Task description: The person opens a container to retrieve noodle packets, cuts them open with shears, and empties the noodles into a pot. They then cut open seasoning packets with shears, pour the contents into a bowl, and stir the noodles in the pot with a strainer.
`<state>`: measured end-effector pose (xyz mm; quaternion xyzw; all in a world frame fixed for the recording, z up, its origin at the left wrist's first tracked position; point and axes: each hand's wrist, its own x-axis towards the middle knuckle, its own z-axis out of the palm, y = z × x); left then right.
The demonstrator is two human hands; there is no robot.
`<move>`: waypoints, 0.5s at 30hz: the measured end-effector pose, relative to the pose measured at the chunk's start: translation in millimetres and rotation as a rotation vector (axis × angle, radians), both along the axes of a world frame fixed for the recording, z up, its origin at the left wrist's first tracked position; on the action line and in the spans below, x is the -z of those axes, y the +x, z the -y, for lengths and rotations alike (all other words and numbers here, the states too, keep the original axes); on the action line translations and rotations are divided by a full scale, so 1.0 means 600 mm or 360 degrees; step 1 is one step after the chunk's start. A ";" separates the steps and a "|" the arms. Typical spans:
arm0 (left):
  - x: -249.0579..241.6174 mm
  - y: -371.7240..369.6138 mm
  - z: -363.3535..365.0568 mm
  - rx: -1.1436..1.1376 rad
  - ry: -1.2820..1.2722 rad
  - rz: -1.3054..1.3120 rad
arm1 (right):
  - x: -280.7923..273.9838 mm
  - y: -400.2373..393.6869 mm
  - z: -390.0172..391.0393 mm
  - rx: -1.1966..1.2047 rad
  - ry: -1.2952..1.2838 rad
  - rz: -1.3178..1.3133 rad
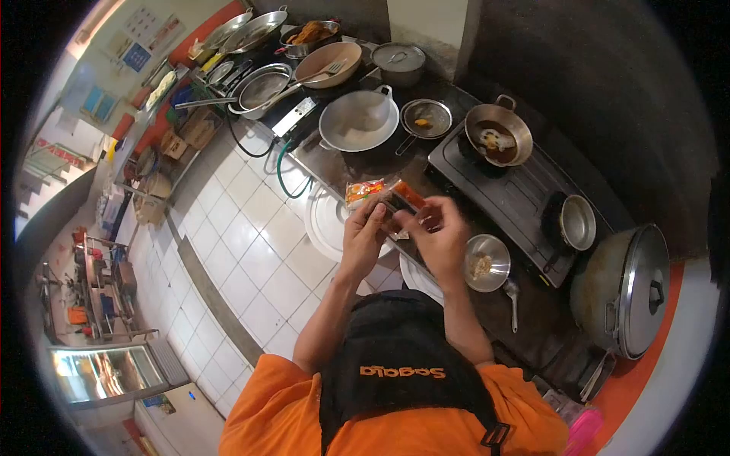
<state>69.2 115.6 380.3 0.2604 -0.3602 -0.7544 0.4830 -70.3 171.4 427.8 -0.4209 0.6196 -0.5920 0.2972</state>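
Observation:
My left hand (366, 231) pinches a small sachet with a dark part and an orange-red part (407, 194). My right hand (439, 234) grips the same sachet from the other side, with the fingers of both hands close together. Just beyond my left hand lies an orange and red packet (363, 190) at the counter's edge. Right of my right hand stands a metal bowl (487, 263) with pale chopped bits in it. A spoon (513, 304) rests beside that bowl.
On the stove (525, 205), a pan (498, 135) holds brown liquid and something whitish. A small pan (577, 223) sits nearer. A strainer (426, 119), a wok (359, 121) and a lidded pot (398, 62) stand behind. A big lidded pot (625, 289) stands right.

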 end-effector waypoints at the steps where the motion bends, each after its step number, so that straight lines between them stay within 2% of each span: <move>1: -0.003 0.002 0.002 0.0009 -0.0030 0.0018 | -0.010 -0.005 0.000 0.0116 -0.0028 0.0000; 2: -0.006 0.005 0.004 0.0022 -0.0058 0.0038 | -0.021 -0.014 0.004 0.0118 -0.0106 0.0003; 6: -0.029 0.016 0.005 0.0190 -0.0323 0.0547 | -0.003 -0.047 0.025 -0.0303 -0.0156 -0.0159; 11: -0.046 0.026 0.013 0.0251 -0.0698 0.0897 | 0.024 -0.057 0.030 -0.0406 -0.0122 0.0056; 14: -0.033 0.038 0.025 0.0409 -0.0722 0.0987 | 0.042 -0.056 0.031 -0.0466 -0.0070 0.0279; 15: -0.033 0.035 0.024 0.0351 -0.0684 0.0979 | 0.048 -0.056 0.032 -0.0478 -0.0048 0.0358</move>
